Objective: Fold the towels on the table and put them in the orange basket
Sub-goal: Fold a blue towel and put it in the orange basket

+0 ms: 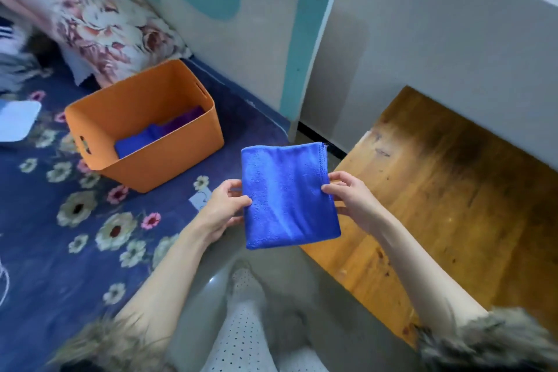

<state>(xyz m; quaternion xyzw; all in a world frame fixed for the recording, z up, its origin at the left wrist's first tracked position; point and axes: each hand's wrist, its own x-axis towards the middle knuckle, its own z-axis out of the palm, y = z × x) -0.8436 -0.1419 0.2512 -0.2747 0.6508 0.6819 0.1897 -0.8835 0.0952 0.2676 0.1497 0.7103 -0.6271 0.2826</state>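
You hold one folded blue towel (288, 195) in the air in front of you, over the gap between the bed and the wooden surface (447, 199). It is a soft, nubby microfibre cloth, folded into a neat rectangle with a stitched hem along its far right edge and a rounded fold at the near edge. Your left hand (225, 210) pinches its left edge, thumb on top and fingers curled beneath; your right hand (351, 198) pinches the right edge the same way. Both grips are closed on the cloth, both forearms are bare and reach forward, and shaggy fur cuffs (489, 338) sit pushed up near your elbows.

To the left and beyond the towel stands one orange basket (145, 127), a smooth, rigid rectangular tub with rounded corners and a slot handle in each short wall. It rests on the bed, well apart from the held towel. Inside it lie two folded cloths: one blue towel in the basket (136, 142) and one purple towel (184, 119) behind it.

The bed carries a dark blue floral sheet (60, 220) and one pale flowered pillow (99, 18) behind the basket. The wooden surface on your right is glossy, amber and worn dark in patches. Below, your spotted white trouser leg (244, 326) shows.
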